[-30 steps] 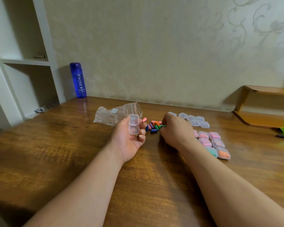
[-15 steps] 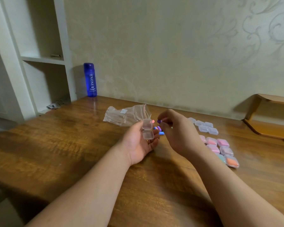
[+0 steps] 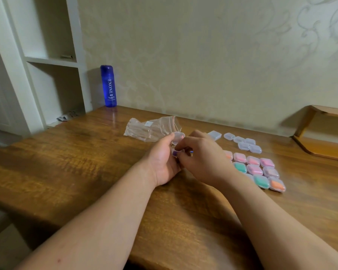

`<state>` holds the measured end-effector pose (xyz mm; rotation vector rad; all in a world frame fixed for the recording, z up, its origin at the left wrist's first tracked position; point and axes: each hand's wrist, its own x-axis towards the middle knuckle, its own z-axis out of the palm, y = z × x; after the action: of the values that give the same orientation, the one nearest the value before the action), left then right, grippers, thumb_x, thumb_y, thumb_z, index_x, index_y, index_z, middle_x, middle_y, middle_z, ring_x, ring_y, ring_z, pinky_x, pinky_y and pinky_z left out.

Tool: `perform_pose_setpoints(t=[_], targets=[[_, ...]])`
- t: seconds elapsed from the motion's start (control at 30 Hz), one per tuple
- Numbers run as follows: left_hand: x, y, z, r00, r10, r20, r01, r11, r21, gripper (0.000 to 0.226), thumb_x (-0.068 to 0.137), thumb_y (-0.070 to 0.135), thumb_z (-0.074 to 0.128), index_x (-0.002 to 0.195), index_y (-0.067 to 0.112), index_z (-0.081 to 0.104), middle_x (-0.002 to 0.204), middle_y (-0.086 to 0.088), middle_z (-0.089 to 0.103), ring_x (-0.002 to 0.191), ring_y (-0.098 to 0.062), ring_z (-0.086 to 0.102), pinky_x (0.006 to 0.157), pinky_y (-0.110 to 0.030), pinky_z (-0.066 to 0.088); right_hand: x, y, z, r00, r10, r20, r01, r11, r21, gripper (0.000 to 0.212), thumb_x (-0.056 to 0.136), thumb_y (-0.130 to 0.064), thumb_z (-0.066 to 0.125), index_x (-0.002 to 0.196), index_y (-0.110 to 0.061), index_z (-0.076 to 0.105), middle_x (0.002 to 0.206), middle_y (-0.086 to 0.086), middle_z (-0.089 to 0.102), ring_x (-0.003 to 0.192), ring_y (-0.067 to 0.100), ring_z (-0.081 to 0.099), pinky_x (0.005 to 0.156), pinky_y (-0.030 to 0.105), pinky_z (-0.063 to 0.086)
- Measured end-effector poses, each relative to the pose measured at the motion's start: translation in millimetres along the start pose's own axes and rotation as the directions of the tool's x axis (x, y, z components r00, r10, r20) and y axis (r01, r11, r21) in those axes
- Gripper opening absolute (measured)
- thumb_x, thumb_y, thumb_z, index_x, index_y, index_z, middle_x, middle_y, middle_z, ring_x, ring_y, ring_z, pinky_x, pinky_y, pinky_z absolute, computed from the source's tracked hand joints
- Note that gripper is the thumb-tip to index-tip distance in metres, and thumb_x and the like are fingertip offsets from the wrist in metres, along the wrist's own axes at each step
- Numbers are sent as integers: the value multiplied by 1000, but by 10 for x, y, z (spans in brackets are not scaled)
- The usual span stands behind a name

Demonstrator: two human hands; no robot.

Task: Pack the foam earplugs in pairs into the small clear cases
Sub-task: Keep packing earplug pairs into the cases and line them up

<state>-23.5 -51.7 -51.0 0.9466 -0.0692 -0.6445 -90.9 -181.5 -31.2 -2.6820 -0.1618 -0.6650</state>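
Just above the middle of the brown wooden table [image 3: 66, 162], the left hand [image 3: 162, 158] lies palm up with its fingers curled round a small clear hinged plastic case [image 3: 178, 137]. The case stands open, its lid raised towards the wall. The right hand [image 3: 203, 158] meets it from the other side, its thumb and forefinger pinching a purple foam earplug [image 3: 175, 152] at the mouth of the case's lower half. Whether the plug already sits inside cannot be told, as the fingers cover most of it. A sliver of a blue foam earplug [image 3: 191, 152] shows beyond the right hand's knuckles. Behind the hands lies a crumpled clear plastic bag [image 3: 150, 129] with a small white label. To the right, towards the wall, a loose cluster of empty shut clear cases [image 3: 243, 146] rests on the table. Nearer the person, the filled cases [image 3: 254, 169] sit packed side by side in rows, showing pink, green and orange through their lids, and the right forearm hides the nearest edge of the group. A tall blue bottle [image 3: 108, 85] with white lettering stands upright at the table's far left corner against the patterned wall, beside a white shelving unit [image 3: 53, 59]. A low wooden shelf [image 3: 324, 133] sits at the far right.
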Motion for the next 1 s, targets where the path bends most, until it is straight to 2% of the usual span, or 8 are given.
perform_pose_setpoints(t=[0.07, 0.13, 0.3, 0.43, 0.7, 0.8, 0.9, 1.0], targets=[[7, -5, 4, 1000, 3, 8, -3, 1000, 1, 43, 114, 45, 44, 136, 17, 68, 121, -22, 76, 87, -22, 70, 93, -42, 60, 16, 20, 7, 999, 31, -33, -29, 998, 62, 20, 98, -25, 68, 115, -30, 78, 108, -12, 60, 101, 10, 60, 85, 37, 58], [28, -3, 12, 1000, -3, -9, 3, 1000, 18, 45, 112, 45, 45, 139, 16, 67, 104, -15, 76, 71, -17, 64, 75, -35, 56, 42, 77, 2, 987, 103, -121, -86, 987, 135, 14, 99, -23, 66, 108, -30, 75, 107, -12, 63, 97, 9, 62, 84, 37, 57], [22, 53, 52, 978, 70, -198, -79, 996, -38, 45, 109, 42, 48, 123, 9, 74, 81, -7, 68, 62, -14, 56, 58, -25, 43, 53, 294, -67, 900, 355, -253, -285, 918, 277, 18, 105, -19, 57, 111, -25, 73, 106, -5, 71, 96, 11, 64, 73, 24, 50], [73, 89, -30, 934, 107, -340, -166, 975, -149, 43, 106, 45, 52, 120, 10, 75, 88, -9, 68, 66, -15, 55, 59, -25, 43, 33, 407, -69, 879, 431, -203, -370, 886, 280, 20, 108, -19, 56, 120, -23, 70, 114, -3, 70, 100, 12, 64, 80, 27, 51], [92, 81, -33, 943, 72, -326, -127, 980, -152, 44, 107, 48, 55, 121, 11, 73, 89, -9, 70, 63, -14, 57, 56, -23, 44, 303, 345, 60, 928, 362, -81, -364, 931, -5, 36, 108, -10, 52, 137, -24, 67, 134, -1, 64, 103, 14, 58, 79, 28, 47], [72, 77, -7, 947, 80, -311, -132, 979, -152, 44, 107, 48, 54, 121, 11, 73, 88, -9, 70, 62, -14, 57, 57, -24, 43, 433, 392, 99, 950, 310, -32, -312, 940, -136, 42, 106, -7, 55, 140, -28, 66, 136, 2, 63, 118, 21, 61, 95, 39, 57], [64, 103, 23, 954, 80, -290, -130, 979, -159, 44, 108, 47, 53, 122, 10, 73, 82, -8, 70, 60, -14, 56, 56, -24, 42, 591, 429, 79, 957, 282, 65, -246, 911, -330, 47, 103, -13, 64, 146, -33, 63, 138, 3, 60, 130, 27, 54, 108, 48, 51], [63, 106, 7, 951, 81, -298, -133, 979, -157, 45, 108, 47, 51, 122, 11, 73, 78, -8, 70, 58, -14, 56, 55, -24, 41, 711, 416, 70, 943, 275, 187, -156, 862, -482, 45, 103, -24, 68, 145, -39, 62, 141, 3, 56, 134, 28, 50, 113, 49, 45]])
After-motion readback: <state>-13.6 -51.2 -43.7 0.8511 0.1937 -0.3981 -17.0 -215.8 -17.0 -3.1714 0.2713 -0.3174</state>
